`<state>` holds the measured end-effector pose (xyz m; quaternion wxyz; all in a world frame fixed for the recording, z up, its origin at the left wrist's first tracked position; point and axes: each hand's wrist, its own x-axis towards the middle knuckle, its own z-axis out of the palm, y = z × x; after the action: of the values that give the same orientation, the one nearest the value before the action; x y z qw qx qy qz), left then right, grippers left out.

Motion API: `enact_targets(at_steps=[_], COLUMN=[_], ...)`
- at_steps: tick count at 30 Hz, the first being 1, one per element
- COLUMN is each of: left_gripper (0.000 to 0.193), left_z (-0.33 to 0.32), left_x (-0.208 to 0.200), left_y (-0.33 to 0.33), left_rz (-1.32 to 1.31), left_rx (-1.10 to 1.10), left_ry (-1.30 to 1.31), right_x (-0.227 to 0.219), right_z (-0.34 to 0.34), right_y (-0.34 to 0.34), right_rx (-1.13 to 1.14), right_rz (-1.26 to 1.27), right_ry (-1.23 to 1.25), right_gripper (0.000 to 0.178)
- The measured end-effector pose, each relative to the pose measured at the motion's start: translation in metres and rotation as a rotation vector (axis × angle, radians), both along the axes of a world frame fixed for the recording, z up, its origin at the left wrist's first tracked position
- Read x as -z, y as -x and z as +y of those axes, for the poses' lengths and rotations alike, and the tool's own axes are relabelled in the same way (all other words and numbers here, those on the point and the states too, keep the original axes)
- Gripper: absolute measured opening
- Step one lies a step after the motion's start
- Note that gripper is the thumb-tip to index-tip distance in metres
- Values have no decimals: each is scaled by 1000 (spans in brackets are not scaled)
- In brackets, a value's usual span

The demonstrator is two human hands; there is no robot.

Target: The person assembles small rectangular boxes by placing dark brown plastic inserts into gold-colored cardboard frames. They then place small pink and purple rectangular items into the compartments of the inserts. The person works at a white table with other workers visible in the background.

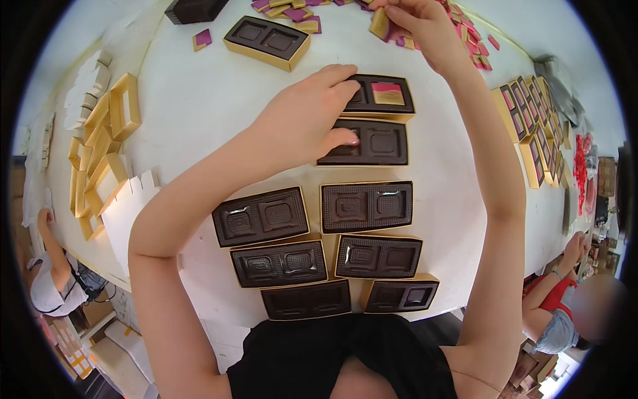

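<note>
My left hand (309, 110) reaches across two gold-sided boxes with dark brown two-compartment trays. Its fingers lie over the left compartment of the farther box (405, 100), and its thumb rests on the nearer box (399, 147). The fingers are apart; anything beneath them is hidden. A pink-and-gold square packet (387, 94) sits in the farther box's right compartment. At the far edge, my right hand (422, 26) pinches a small gold-and-purple packet (379, 25). It is beside piles of purple-and-gold packets (279, 10) and pink packets (473, 40).
Several unfilled tray boxes (367, 207) stand near my body; another box (266, 41) is at the far left. Gold box frames (124, 106) pile up left. Filled boxes (525, 110) are stacked right. One person (56, 279) is at left, another (555, 292) at right.
</note>
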<state>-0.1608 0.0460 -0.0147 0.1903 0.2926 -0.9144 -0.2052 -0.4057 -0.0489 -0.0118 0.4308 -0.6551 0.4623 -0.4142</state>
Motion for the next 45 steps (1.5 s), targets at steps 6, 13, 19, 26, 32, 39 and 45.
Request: enact_targets(at_steps=[6, 13, 19, 26, 32, 39, 45], left_gripper=[69, 86, 95, 81, 69, 57, 53], left_z=[-5, -4, -6, -4, 12, 25, 12], left_x=[28, 37, 38, 30, -25, -21, -4], left_y=[17, 19, 19, 9, 6, 3, 2], left_rz=[355, 493, 457, 244, -2, -206, -99], left_rx=[-79, -91, -89, -188, -134, 42, -17], left_ry=[-231, -98, -92, 35, 46, 56, 155], right_x=[-32, -30, 9, 16, 9, 17, 21], right_z=[57, 97, 126, 129, 155, 28, -14], right_y=[-3, -10, 11, 37, 129, 84, 71], right_rx=[-469, -294, -346, -198, 345, 320, 298], right_rz=[590, 584, 921, 701, 862, 886, 916], right_ry=[475, 314, 546, 402, 592, 854, 687], right_gripper=[24, 33, 50, 36, 13, 21, 18])
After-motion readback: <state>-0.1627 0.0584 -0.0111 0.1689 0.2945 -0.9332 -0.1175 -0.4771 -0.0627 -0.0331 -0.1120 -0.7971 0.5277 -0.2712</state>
